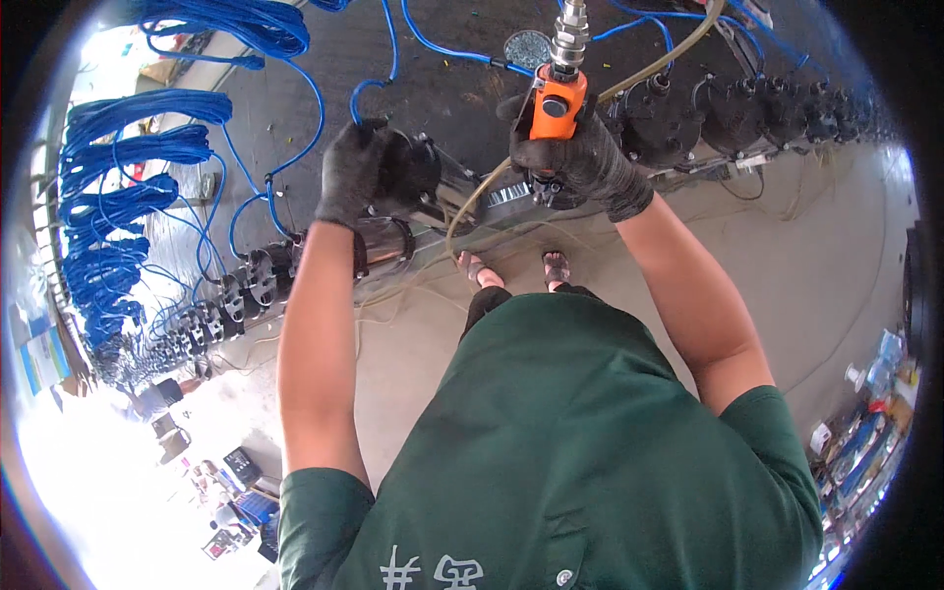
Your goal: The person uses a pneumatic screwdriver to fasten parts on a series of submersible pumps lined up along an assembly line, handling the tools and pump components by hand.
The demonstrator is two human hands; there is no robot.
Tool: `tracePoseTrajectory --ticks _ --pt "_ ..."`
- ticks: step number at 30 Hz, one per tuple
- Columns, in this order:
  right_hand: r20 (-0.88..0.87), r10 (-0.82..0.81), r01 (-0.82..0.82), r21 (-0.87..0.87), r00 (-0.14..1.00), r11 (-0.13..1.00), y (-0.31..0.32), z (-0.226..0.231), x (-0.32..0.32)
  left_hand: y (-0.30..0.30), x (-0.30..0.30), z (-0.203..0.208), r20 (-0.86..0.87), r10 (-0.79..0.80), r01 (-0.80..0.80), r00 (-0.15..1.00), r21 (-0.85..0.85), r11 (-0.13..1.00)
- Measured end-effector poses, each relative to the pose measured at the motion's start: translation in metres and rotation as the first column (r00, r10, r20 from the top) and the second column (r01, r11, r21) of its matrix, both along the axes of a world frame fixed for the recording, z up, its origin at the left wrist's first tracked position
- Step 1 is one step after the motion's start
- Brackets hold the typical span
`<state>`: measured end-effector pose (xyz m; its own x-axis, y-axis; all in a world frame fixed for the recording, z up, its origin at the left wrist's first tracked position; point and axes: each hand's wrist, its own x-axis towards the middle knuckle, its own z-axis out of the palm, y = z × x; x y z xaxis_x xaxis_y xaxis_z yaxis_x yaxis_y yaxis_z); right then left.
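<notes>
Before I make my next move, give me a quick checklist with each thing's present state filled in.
1. Black-gloved left hand on the shiny silver cylinder with a black end: ok, at the black end.
2. Black-gloved right hand around the orange handheld tool with a black button: ok, gripped.
3. Silver metal coupling seated on the tool: ok, it looks attached.
4. Thin tan flexible hose out of the way: not ok, it loops between the hands, past the cylinder's right end.
5. Tool's working tip lined up: cannot tell, the right hand hides it.
</notes>
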<state>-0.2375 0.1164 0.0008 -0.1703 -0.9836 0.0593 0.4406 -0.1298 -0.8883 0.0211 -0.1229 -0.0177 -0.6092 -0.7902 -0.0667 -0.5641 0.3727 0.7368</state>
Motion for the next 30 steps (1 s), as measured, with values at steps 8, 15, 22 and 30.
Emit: tracePoseTrajectory --ticks 8,15,22,30 --pt "-0.047 0.034 -0.033 0.034 0.998 0.999 0.003 0.002 -0.005 0.087 0.029 -0.010 0.202 0.209 -0.104 0.957 -0.431 0.896" --pt "-0.068 -0.099 0.099 -0.010 0.993 0.995 0.004 0.011 0.007 0.087 0.024 -0.043 -0.404 0.356 -0.342 0.843 0.109 0.933" --pt "-0.057 -0.201 0.203 0.025 0.978 0.979 0.005 0.038 0.033 0.126 0.067 -0.059 -0.649 0.491 -0.016 0.581 0.594 0.804" --pt "0.085 0.010 0.012 -0.249 0.996 0.968 -0.049 0.110 0.152 0.131 0.075 -0.058 -0.753 0.456 0.269 0.474 0.617 0.740"
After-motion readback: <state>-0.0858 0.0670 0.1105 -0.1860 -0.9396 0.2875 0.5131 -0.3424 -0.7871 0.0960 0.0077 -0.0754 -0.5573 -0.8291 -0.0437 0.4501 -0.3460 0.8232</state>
